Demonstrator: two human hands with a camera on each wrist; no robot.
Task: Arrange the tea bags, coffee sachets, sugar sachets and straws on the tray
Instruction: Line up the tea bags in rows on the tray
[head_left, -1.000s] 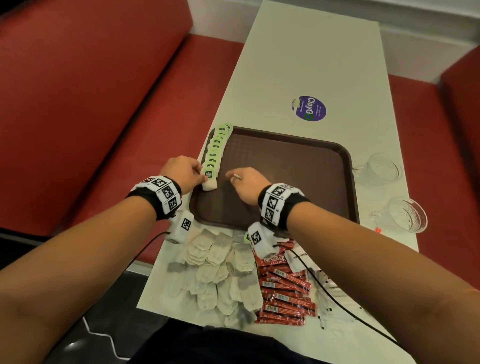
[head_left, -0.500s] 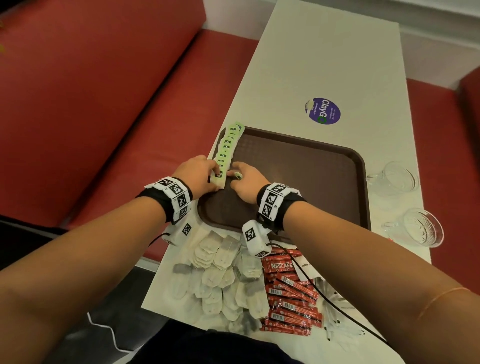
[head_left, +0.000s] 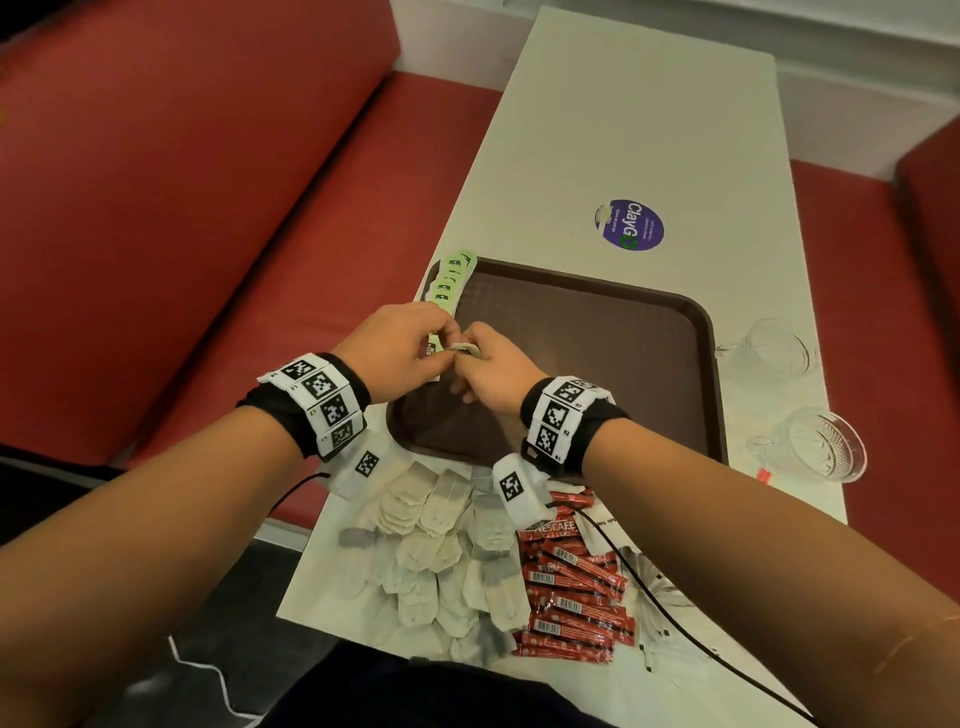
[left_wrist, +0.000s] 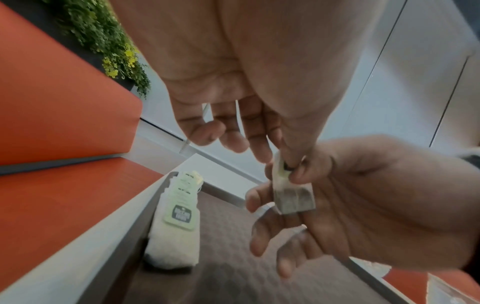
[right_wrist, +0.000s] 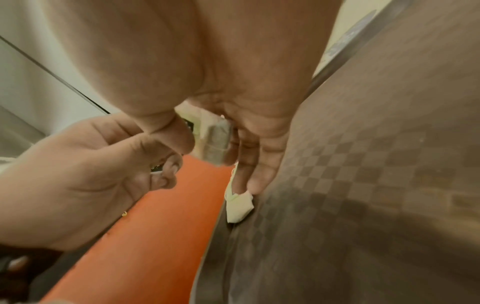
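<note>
A brown tray (head_left: 597, 332) lies on the white table. Along its left edge runs a row of green-tagged tea bags (head_left: 451, 278), also seen in the left wrist view as tea bags (left_wrist: 179, 214). Both hands meet just above the near end of that row. My left hand (head_left: 441, 343) pinches the green tag of one tea bag (left_wrist: 293, 197) from the left. My right hand (head_left: 470, 351) holds that tea bag (right_wrist: 215, 142) between thumb and fingers. Loose tea bags (head_left: 441, 561) and red coffee sachets (head_left: 571, 587) are heaped near the table's front edge.
Two glass cups (head_left: 774, 348) (head_left: 810, 447) stand right of the tray. A purple sticker (head_left: 629, 224) marks the table beyond it. White sachets (head_left: 602, 525) lie by the coffee pile, crossed by a black cable (head_left: 660, 608). Red benches flank the table.
Both hands have risen from the near end of the row and come together. A single tea bag is now held between them above the tray.
</note>
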